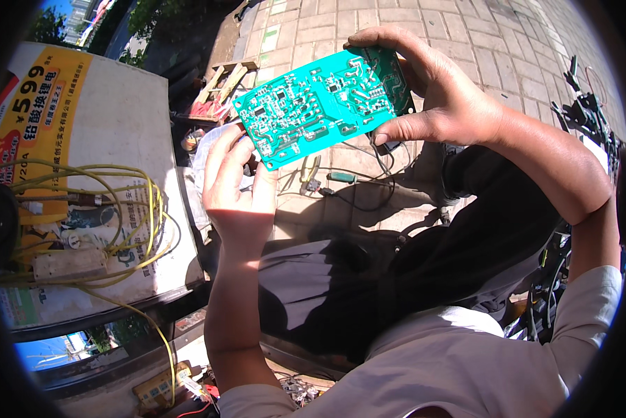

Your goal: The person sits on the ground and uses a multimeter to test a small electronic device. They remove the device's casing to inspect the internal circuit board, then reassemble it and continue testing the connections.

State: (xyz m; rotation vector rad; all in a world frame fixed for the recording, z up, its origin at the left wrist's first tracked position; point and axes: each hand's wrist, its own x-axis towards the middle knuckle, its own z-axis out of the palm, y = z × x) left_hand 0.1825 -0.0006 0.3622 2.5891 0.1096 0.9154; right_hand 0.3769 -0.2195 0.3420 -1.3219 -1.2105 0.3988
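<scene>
A green circuit board (330,104) is held up in front of me, its soldered side facing up and tilted in the sunlight. My left hand (238,174) grips its lower left corner, with fingers behind the edge and thumb along the near side. At the right end my right hand (445,94) spans the board's short side, fingers over the far edge and thumb at the near edge. Shade from that hand darkens the right end. What lies on the board's underside is mostly hidden. Below it on the paving are a green-handled screwdriver (342,177) and a black cable (369,209).
On the left stands a white box-like surface (135,90) with a yellow poster, coiled yellow cable (118,181) and a whitish power strip (69,265). A wooden crate (222,87) sits beyond the board. Dark cables and metal parts (584,104) crowd the right side.
</scene>
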